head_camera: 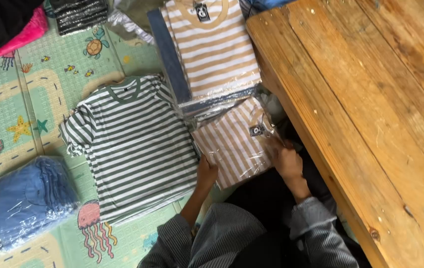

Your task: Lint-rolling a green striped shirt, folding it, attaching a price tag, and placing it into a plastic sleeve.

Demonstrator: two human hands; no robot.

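Between the two hands, a folded tan-and-white striped shirt in a clear plastic bag [235, 142] is held flat, low on the floor beside the edge of a wooden table [371, 124]. The left hand [206, 173] is set against the bag's lower left corner, with the fingers curled together onto the plastic; whether the edge is pinched or only pressed cannot be told from this angle. The right hand [285, 160] is laid on the bag's right edge, close under the table's side, its fingers bent together over the plastic. Both forearms are covered by dark pinstriped sleeves [251, 233] pushed back from the wrists.

Just left of the bagged shirt, a green-and-white striped shirt [132, 144] is spread open and unbagged on a pale green play mat [18, 114] printed with sea animals. Above the held bag, and touching it, a stack of bagged tan striped shirts [214, 44] is seen, with a blue garment's edge showing along its left side. At the lower left, well apart from the hands, a bundle of blue clothing in clear plastic [26, 198] is lying on the mat. A pink and black piece of cloth [8, 25] is seen at the upper left corner, beside a dark striped bagged item [80, 15].
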